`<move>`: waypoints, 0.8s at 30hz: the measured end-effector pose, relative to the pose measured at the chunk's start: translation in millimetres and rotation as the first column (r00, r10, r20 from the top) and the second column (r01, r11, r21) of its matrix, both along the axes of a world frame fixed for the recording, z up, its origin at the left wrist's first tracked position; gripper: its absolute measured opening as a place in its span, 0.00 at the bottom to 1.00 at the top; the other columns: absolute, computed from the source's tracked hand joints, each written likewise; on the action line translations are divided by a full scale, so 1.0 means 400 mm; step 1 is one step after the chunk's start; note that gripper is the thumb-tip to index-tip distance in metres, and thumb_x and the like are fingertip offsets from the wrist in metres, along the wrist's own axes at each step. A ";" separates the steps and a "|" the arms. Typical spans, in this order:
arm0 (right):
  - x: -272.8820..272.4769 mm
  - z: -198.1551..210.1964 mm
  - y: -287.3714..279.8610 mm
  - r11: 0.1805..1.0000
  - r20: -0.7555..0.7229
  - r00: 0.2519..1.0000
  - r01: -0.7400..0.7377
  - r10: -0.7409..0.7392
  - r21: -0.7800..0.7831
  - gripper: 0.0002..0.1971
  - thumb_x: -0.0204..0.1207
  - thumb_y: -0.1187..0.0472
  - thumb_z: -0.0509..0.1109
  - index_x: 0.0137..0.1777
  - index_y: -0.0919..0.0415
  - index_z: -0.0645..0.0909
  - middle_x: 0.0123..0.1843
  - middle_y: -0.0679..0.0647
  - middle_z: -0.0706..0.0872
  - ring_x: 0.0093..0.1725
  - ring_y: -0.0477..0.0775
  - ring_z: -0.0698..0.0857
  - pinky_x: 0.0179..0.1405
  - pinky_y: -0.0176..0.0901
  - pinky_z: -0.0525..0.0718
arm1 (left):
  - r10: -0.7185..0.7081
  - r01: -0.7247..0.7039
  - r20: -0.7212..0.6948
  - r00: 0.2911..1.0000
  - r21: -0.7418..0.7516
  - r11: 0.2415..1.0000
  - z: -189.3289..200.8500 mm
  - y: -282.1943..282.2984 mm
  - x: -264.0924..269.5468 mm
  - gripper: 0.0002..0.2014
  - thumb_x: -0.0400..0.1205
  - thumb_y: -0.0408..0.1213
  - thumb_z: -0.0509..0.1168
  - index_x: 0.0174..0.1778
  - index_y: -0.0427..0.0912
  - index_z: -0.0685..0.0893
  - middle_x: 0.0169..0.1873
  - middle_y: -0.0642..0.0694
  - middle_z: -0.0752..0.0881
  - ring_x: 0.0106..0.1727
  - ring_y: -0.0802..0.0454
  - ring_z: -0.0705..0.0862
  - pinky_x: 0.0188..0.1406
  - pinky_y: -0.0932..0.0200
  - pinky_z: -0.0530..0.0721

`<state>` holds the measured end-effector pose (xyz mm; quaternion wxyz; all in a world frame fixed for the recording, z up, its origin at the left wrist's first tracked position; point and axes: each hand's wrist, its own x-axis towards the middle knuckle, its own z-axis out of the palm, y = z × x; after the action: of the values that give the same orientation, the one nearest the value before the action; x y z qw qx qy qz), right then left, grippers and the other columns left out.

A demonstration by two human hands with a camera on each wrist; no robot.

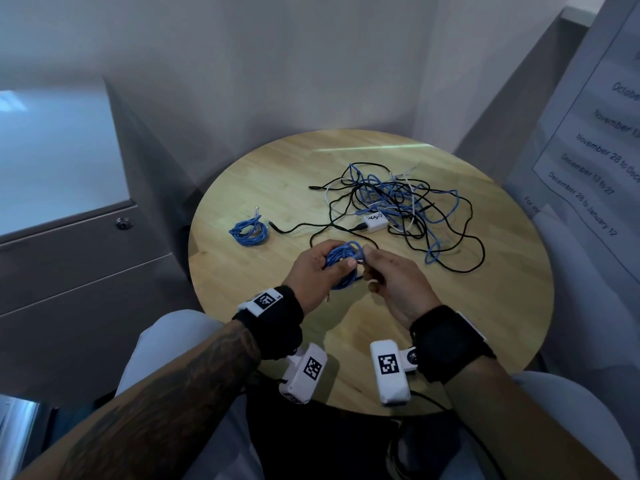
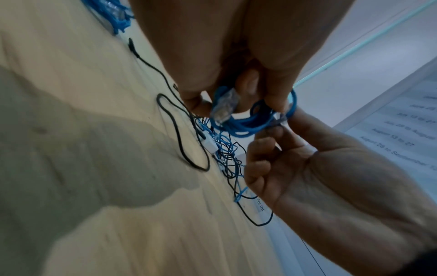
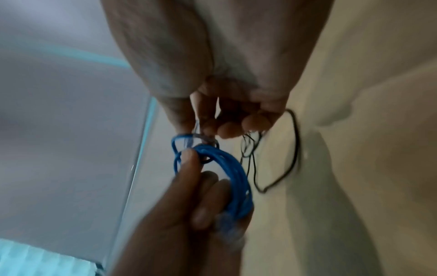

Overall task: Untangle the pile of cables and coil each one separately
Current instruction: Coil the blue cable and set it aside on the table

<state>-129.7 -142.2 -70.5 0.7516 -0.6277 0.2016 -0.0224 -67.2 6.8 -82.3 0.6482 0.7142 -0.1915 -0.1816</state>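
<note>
My left hand (image 1: 320, 268) grips a coil of blue cable (image 1: 343, 259) above the near middle of the round wooden table (image 1: 263, 174). My right hand (image 1: 388, 271) pinches the clear plug end (image 3: 197, 136) of that cable against the top of the coil. In the left wrist view the blue cable coil (image 2: 250, 123) hangs from my fingers with a second clear plug (image 2: 224, 106) in front. A finished blue coil (image 1: 248, 230) lies at the table's left. A tangled pile of black, blue and white cables (image 1: 398, 206) lies at the far right.
A small white adapter box (image 1: 375, 221) sits inside the tangle. A loose black cable end (image 1: 277, 227) reaches toward the finished coil. A grey cabinet (image 1: 69, 237) stands left, and a printed notice (image 1: 595, 140) hangs on the right.
</note>
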 end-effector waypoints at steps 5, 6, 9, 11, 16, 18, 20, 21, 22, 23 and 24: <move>0.024 0.031 -0.043 0.901 0.139 0.976 0.208 -0.167 -0.381 0.12 0.85 0.61 0.64 0.45 0.56 0.88 0.34 0.40 0.82 0.35 0.44 0.75 0.36 0.36 0.73 | -0.110 0.115 -0.222 0.969 0.010 0.993 0.007 -0.018 -0.021 0.10 0.87 0.42 0.62 0.50 0.38 0.77 0.24 0.53 0.72 0.23 0.58 0.68 0.25 0.65 0.67; 0.028 0.034 -0.054 0.876 0.172 0.961 0.267 -0.215 -0.402 0.12 0.86 0.60 0.64 0.45 0.54 0.88 0.36 0.40 0.83 0.35 0.40 0.76 0.38 0.37 0.74 | -0.148 0.152 -0.283 0.948 -0.007 0.988 0.009 -0.023 -0.028 0.13 0.88 0.45 0.60 0.45 0.39 0.76 0.23 0.54 0.67 0.23 0.57 0.63 0.24 0.64 0.63; 0.025 0.035 -0.061 0.827 0.269 0.930 0.351 -0.252 -0.438 0.11 0.86 0.59 0.65 0.45 0.51 0.88 0.47 0.45 0.89 0.39 0.30 0.79 0.48 0.37 0.78 | -0.163 0.197 -0.307 0.937 0.083 0.977 0.001 -0.031 -0.036 0.20 0.88 0.52 0.56 0.34 0.45 0.68 0.22 0.52 0.61 0.23 0.53 0.57 0.25 0.59 0.57; 0.022 0.031 -0.051 0.821 0.297 0.929 0.340 -0.219 -0.459 0.12 0.86 0.59 0.65 0.43 0.48 0.86 0.44 0.43 0.87 0.40 0.30 0.79 0.48 0.34 0.77 | -0.176 0.219 -0.290 0.941 0.123 0.968 -0.005 -0.031 -0.036 0.21 0.88 0.53 0.57 0.32 0.45 0.68 0.22 0.51 0.61 0.24 0.52 0.56 0.27 0.56 0.55; 0.032 0.026 -0.064 0.842 0.251 0.921 0.378 -0.298 -0.386 0.12 0.86 0.58 0.65 0.43 0.51 0.86 0.42 0.44 0.86 0.39 0.41 0.80 0.44 0.40 0.77 | -0.229 0.223 -0.359 0.905 -0.059 0.973 0.000 -0.027 -0.038 0.13 0.89 0.40 0.58 0.39 0.42 0.77 0.25 0.51 0.62 0.26 0.54 0.59 0.26 0.62 0.61; 0.026 0.032 -0.080 0.903 0.194 0.930 0.354 -0.312 -0.244 0.10 0.84 0.60 0.67 0.41 0.53 0.86 0.41 0.44 0.88 0.38 0.45 0.81 0.40 0.42 0.76 | -0.202 0.138 -0.416 0.887 -0.179 0.974 0.009 -0.016 -0.029 0.07 0.89 0.32 0.56 0.49 0.38 0.78 0.26 0.51 0.65 0.26 0.55 0.63 0.26 0.64 0.64; 0.016 0.035 -0.087 0.954 0.162 0.949 0.287 -0.271 -0.090 0.07 0.82 0.65 0.69 0.43 0.53 0.83 0.41 0.46 0.88 0.37 0.47 0.83 0.38 0.41 0.77 | -0.173 0.067 -0.456 0.873 -0.239 0.969 0.024 -0.001 -0.014 0.07 0.89 0.30 0.53 0.52 0.36 0.76 0.27 0.50 0.66 0.27 0.55 0.65 0.27 0.64 0.65; 0.012 0.033 -0.086 0.967 0.159 0.963 0.236 -0.219 -0.095 0.07 0.82 0.67 0.69 0.46 0.53 0.83 0.41 0.47 0.88 0.37 0.47 0.84 0.38 0.41 0.78 | -0.157 0.043 -0.449 0.880 -0.253 0.967 0.031 0.007 -0.006 0.08 0.90 0.31 0.53 0.49 0.37 0.76 0.27 0.49 0.67 0.28 0.54 0.65 0.28 0.63 0.65; 0.010 0.027 -0.079 0.971 0.151 0.977 0.176 -0.152 -0.160 0.08 0.82 0.68 0.68 0.49 0.54 0.83 0.41 0.49 0.87 0.38 0.47 0.85 0.39 0.41 0.80 | -0.146 0.024 -0.434 0.889 -0.274 0.961 0.037 0.014 0.001 0.10 0.90 0.32 0.53 0.46 0.38 0.77 0.28 0.48 0.68 0.28 0.53 0.67 0.28 0.63 0.65; 0.008 0.021 -0.067 0.965 0.142 0.987 0.111 -0.079 -0.236 0.08 0.83 0.68 0.68 0.52 0.54 0.84 0.42 0.50 0.88 0.38 0.46 0.87 0.39 0.41 0.82 | -0.118 -0.001 -0.409 0.905 -0.279 0.960 0.037 0.016 0.010 0.11 0.90 0.33 0.53 0.45 0.39 0.78 0.28 0.47 0.70 0.29 0.53 0.70 0.28 0.63 0.67; 0.007 0.012 -0.049 0.959 0.133 0.991 0.046 -0.009 -0.279 0.09 0.84 0.68 0.67 0.55 0.55 0.85 0.43 0.51 0.89 0.38 0.46 0.88 0.40 0.39 0.83 | -0.084 -0.024 -0.380 0.921 -0.271 0.962 0.034 0.016 0.018 0.11 0.90 0.34 0.54 0.46 0.37 0.79 0.30 0.44 0.73 0.31 0.52 0.74 0.28 0.63 0.69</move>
<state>-127.0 -161.8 -65.8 0.6659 -0.7224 0.1558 -0.1022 -60.1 13.3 -68.5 0.7616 0.5659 -0.0933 -0.3017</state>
